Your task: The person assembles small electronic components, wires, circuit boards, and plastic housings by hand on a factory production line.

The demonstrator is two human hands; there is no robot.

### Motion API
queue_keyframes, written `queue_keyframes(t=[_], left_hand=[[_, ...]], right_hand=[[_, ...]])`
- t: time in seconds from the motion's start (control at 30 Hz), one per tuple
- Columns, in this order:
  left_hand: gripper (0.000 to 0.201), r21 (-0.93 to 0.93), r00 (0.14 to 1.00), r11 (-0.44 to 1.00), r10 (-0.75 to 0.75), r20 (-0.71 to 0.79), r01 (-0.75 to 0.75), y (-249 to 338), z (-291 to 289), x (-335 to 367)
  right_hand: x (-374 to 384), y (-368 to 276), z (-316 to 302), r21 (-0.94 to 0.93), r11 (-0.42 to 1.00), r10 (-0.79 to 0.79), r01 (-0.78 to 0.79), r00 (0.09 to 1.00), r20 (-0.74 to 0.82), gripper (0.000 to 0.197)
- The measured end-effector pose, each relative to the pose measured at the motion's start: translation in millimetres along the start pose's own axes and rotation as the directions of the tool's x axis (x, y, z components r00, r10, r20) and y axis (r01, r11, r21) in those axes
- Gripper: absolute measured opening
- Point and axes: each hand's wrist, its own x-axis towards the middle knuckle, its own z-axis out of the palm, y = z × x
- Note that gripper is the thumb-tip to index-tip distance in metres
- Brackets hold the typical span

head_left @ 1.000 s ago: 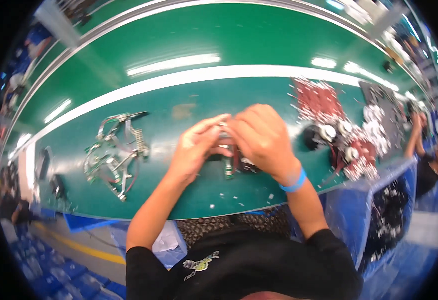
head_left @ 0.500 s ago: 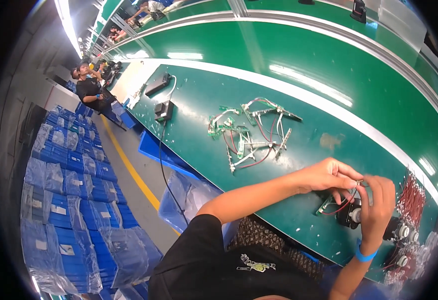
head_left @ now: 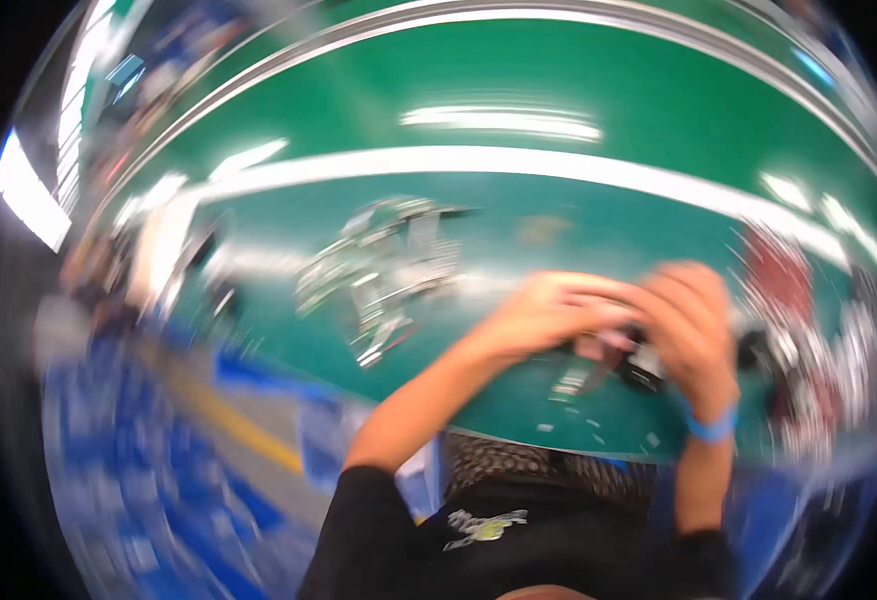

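Both hands meet above the green table, blurred by motion. My left hand (head_left: 571, 310) has its fingers bent toward my right hand (head_left: 687, 318), whose fingers curl over the same spot. Both look closed; what sits between the fingertips is hidden and smeared. Just below them is a small green circuit board (head_left: 572, 382). A black part (head_left: 643, 372) lies under the right hand, partly covered by it. A blue band (head_left: 713, 426) circles my right wrist.
Left of my hands lies a blurred cluster of circuit boards with wires (head_left: 384, 270). Bundled red wires (head_left: 781, 270) are to the right. Blue bins (head_left: 139, 470) stand on the floor at left. A white strip (head_left: 479, 160) runs along the table's back.
The whole view has swung to the right and smeared, so the table things sit further left. Both hands stay together; the small connector between their fingertips no longer shows clearly.
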Motion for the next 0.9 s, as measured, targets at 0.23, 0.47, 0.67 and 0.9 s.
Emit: queue_keyframes(t=[0.23,0.47,0.67,0.9], left_hand=[[0.044,0.076,0.954,0.979,0.201,-0.223,-0.189,-24,-10,2],[0.038,-0.005,0.962,0.983,0.180,-0.206,-0.185,-22,-1,7],[0.037,-0.060,0.991,0.996,0.058,-0.124,-0.066,-21,-7,-2],[0.037,-0.106,0.995,0.994,0.006,-0.097,-0.016,-25,-4,3]], right_hand=[[-9,24,28,0.261,0.963,0.107,-0.065,0.983,-0.148,0.030],[-80,9,-46,0.213,0.827,0.464,-0.520,0.846,0.264,0.053],[-117,-5,-47,0.175,0.694,0.574,-0.698,0.683,0.451,0.042],[-124,-9,-27,0.397,0.707,0.575,-0.585,0.803,0.157,0.036]])
